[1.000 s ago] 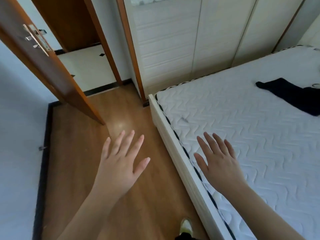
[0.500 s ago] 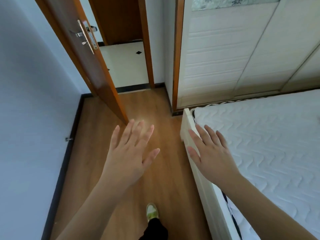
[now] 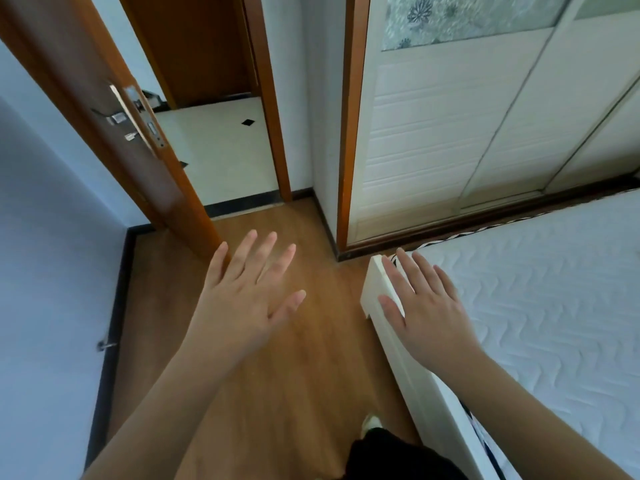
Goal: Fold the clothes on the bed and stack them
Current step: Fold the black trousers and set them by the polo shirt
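Both hands empty, fingers spread: left hand (image 3: 249, 299) over floor (image 3: 301, 375), right hand (image 3: 427, 313) over bed (image 3: 554, 306) corner. No clothes in view. Folding not begun; next, turn toward bed and find clothes.

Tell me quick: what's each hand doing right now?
Left hand: open, fingers spread, holding nothing.
Right hand: open, fingers straight, holding nothing.

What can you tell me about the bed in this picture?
The bed fills the lower right, its corner pointing toward the wardrobe. It has a smooth white frame and a white quilted mattress with a wavy stitch pattern and dark striped edging. No clothes show on the visible part. The right hand is over its corner, fingers straight; whether it touches is unclear.
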Action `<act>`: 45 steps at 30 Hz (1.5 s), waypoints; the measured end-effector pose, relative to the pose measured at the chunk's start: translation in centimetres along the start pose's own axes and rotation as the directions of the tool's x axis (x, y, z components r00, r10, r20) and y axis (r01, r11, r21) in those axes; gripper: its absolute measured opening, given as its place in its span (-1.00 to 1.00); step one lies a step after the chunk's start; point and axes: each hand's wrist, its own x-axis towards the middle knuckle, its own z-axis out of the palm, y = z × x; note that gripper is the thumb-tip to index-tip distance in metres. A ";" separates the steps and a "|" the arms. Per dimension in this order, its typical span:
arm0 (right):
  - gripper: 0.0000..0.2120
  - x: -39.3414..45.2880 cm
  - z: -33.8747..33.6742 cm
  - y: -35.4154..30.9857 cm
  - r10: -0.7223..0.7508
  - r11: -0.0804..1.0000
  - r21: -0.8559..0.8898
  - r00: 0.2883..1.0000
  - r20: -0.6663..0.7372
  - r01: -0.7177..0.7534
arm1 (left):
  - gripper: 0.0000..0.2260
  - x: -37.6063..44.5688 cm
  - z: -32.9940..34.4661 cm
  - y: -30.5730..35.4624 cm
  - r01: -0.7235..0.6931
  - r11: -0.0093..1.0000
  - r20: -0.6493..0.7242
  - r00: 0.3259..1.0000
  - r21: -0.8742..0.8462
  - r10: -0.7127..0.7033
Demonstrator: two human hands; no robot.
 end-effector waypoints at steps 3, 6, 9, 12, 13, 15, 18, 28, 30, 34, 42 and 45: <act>-0.41 4.7 0.7 0.4 0.019 1.000 0.020 1.000 -0.002 -0.019 | -0.33 5.1 0.6 -0.5 -0.041 0.999 0.033 0.999 -0.018 0.042; -0.40 10.1 1.8 1.4 0.048 0.999 0.013 0.999 -0.025 -0.048 | -0.28 11.3 1.5 -0.5 -0.064 0.998 0.037 0.997 -0.020 0.065; -0.42 15.2 1.9 2.9 0.074 0.997 -0.006 0.997 -0.024 -0.074 | -0.28 17.6 1.9 0.0 -0.096 0.995 0.058 0.994 0.017 0.095; -0.46 19.6 1.5 4.6 0.102 0.995 0.009 0.994 -0.038 -0.101 | -0.33 23.1 1.8 0.1 -0.132 0.991 0.050 0.990 -0.001 0.132; -0.47 21.1 1.3 5.1 0.113 0.994 0.011 0.992 -0.049 -0.113 | -0.35 24.7 1.8 0.1 -0.155 0.988 0.042 0.987 -0.011 0.156; -0.47 24.2 1.1 6.4 0.111 0.994 -0.003 0.993 -0.032 -0.111 | -0.37 28.2 2.2 -0.2 -0.207 0.978 0.040 0.978 -0.002 0.207; -0.44 28.1 1.1 7.9 0.135 0.991 -0.023 0.991 0.025 -0.135 | -0.39 32.6 3.1 -0.6 -0.264 0.964 0.016 0.964 0.023 0.264; -0.39 40.3 2.9 10.9 0.315 0.949 0.023 0.949 0.031 -0.316 | -0.41 49.9 4.7 -1.5 -0.432 0.902 0.018 0.902 0.002 0.431; -0.37 42.8 3.4 11.8 0.373 0.927 0.012 0.927 0.035 -0.374 | -0.39 53.7 5.2 -1.8 -0.457 0.890 0.047 0.888 -0.005 0.457; -0.38 47.5 4.2 13.2 0.455 0.890 0.009 0.889 0.054 -0.456 | -0.39 60.9 5.8 -2.4 -0.606 0.795 0.041 0.794 -0.029 0.607; -0.44 52.1 3.7 15.7 0.709 0.704 0.014 0.701 -0.071 -0.710 | -0.39 70.3 3.6 0.7 -0.772 0.635 -0.014 0.635 0.027 0.772; -0.46 52.5 3.3 17.5 0.776 0.626 0.013 0.622 -0.109 -0.779 | -0.40 72.6 3.3 3.3 -0.810 0.587 -0.026 0.587 -0.001 0.809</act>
